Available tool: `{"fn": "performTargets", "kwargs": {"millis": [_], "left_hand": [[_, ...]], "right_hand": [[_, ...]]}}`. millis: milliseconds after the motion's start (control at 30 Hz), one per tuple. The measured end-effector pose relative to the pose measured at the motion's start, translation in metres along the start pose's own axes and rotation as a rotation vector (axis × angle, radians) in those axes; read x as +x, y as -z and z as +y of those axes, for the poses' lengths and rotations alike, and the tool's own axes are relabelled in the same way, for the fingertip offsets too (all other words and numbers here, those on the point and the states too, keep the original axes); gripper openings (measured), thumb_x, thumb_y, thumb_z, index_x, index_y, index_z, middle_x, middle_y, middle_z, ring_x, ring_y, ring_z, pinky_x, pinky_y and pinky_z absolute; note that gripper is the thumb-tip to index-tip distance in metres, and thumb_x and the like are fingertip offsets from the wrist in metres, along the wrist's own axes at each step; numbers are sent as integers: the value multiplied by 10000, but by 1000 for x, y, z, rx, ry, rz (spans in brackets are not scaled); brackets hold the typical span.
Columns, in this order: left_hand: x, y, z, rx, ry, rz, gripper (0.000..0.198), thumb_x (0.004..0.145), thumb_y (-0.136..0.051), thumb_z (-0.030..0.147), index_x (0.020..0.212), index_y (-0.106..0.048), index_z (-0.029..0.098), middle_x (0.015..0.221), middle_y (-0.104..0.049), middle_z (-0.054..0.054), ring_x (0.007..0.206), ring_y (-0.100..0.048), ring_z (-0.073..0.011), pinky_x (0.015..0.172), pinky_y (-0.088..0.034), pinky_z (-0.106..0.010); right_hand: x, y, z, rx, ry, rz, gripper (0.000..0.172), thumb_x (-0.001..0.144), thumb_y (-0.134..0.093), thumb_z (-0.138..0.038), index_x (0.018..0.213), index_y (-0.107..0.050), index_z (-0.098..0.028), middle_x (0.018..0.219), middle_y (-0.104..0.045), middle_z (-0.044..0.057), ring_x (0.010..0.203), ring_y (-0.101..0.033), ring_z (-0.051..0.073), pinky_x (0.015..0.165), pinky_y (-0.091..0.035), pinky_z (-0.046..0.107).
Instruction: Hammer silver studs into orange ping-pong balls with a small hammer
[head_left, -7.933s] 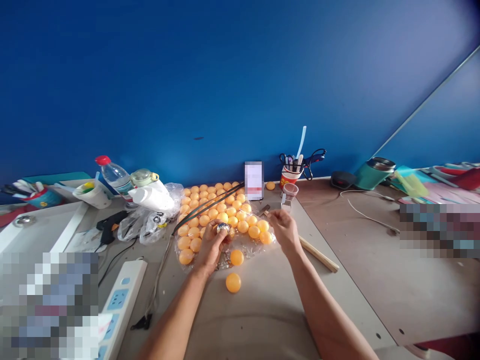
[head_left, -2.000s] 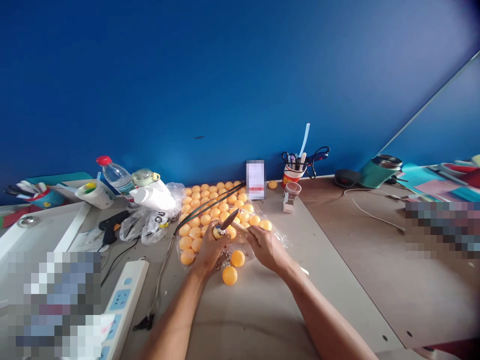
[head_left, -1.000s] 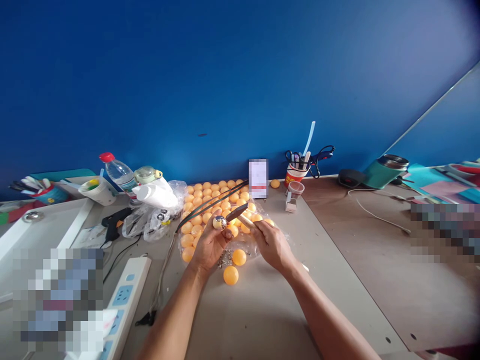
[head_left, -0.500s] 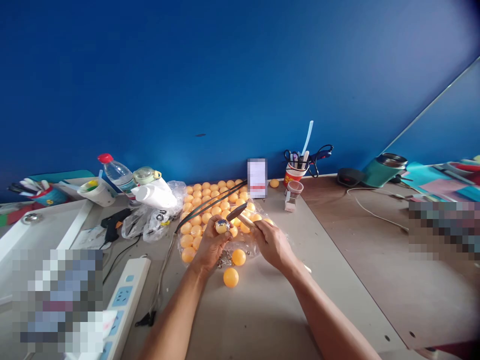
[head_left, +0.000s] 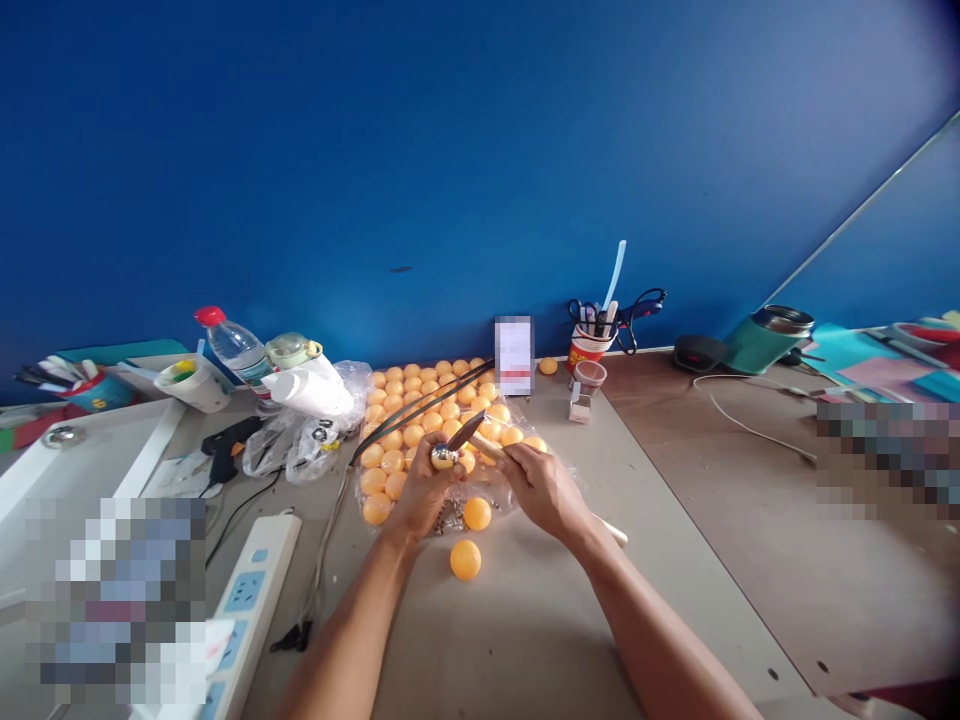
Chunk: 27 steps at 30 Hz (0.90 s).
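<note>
My left hand point(head_left: 421, 500) is closed around a shiny silver ball point(head_left: 444, 457), whose top faces up between thumb and fingers. My right hand point(head_left: 544, 487) grips the wooden handle of a hammer point(head_left: 468, 429); its dark head is at the ball, and whether they touch I cannot tell. The pale handle end sticks out beyond my right wrist. Behind both hands lies a clear bag of orange table tennis balls point(head_left: 412, 437). Two loose orange balls, a nearer one point(head_left: 465, 560) and a farther one point(head_left: 477, 514), rest beside small metal pieces point(head_left: 448, 518).
Left of my arms are a white power strip point(head_left: 251, 590), a black glue gun point(head_left: 225, 455), a plastic bottle point(head_left: 236, 350) and crumpled plastic bags. At the back stand a blurred upright panel point(head_left: 514, 355) and a cup of tools point(head_left: 590, 345). A green tumbler point(head_left: 769, 340) is at right.
The hammer head has come down and left to the silver ball, and its handle end shows more past my right wrist. The nearer loose orange ball has shifted slightly right.
</note>
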<state>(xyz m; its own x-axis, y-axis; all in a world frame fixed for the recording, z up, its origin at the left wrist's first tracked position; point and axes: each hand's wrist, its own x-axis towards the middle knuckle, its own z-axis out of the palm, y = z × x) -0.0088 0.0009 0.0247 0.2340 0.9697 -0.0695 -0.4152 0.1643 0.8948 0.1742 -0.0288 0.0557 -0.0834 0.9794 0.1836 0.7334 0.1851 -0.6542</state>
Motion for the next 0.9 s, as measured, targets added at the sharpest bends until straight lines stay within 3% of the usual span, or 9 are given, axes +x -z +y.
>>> {"fn": "performTargets", "kwargs": {"millis": [100,300,467,633,767,900], "left_hand": [[1,2,-2,-12,-22,-6,443,688,-758,210,1027,-474,238,894,-578,33,715,-540,-85,721,-441,-248],[2,7,-7,26,-11,-3,465,697,-761,215,1075,-493,240,803,-543,48,707,-519,-89,699,-430,-240],[2,5,-7,53,-46,-40,413,696,-758,231,1036,-523,228,898,-560,25,734,-528,-94,715,-438,-251],[2,5,-7,110,-32,-12,411,702,-751,228,1040,-517,223,840,-557,31,716,-516,-99,698,-435,-247],[2,5,-8,96,-58,-45,409,712,-741,231,1054,-516,238,932,-555,19,765,-524,-109,724,-453,-264],[1,6,-8,147,-34,-41,389,728,-725,215,1052,-511,232,845,-536,34,719,-504,-99,694,-439,-246]], "right_hand": [[0,0,0,27,-25,42,279,940,-393,-317,690,-453,-209,684,-535,-2,592,-441,127,566,-308,232],[0,-2,1,45,-17,-26,264,924,-416,-303,677,-406,-211,664,-512,-13,590,-431,124,551,-289,229],[1,0,1,85,-55,53,304,945,-376,-351,676,-387,-212,638,-482,-17,576,-410,122,548,-289,229],[0,-2,0,68,-9,-39,284,934,-400,-321,674,-384,-209,656,-500,-13,587,-423,122,554,-284,234],[0,0,2,80,-51,59,298,944,-384,-351,681,-392,-212,643,-483,-17,577,-411,120,548,-288,229],[0,-1,1,57,-10,-11,279,934,-402,-322,678,-404,-210,652,-502,-10,581,-423,123,550,-290,231]]}}
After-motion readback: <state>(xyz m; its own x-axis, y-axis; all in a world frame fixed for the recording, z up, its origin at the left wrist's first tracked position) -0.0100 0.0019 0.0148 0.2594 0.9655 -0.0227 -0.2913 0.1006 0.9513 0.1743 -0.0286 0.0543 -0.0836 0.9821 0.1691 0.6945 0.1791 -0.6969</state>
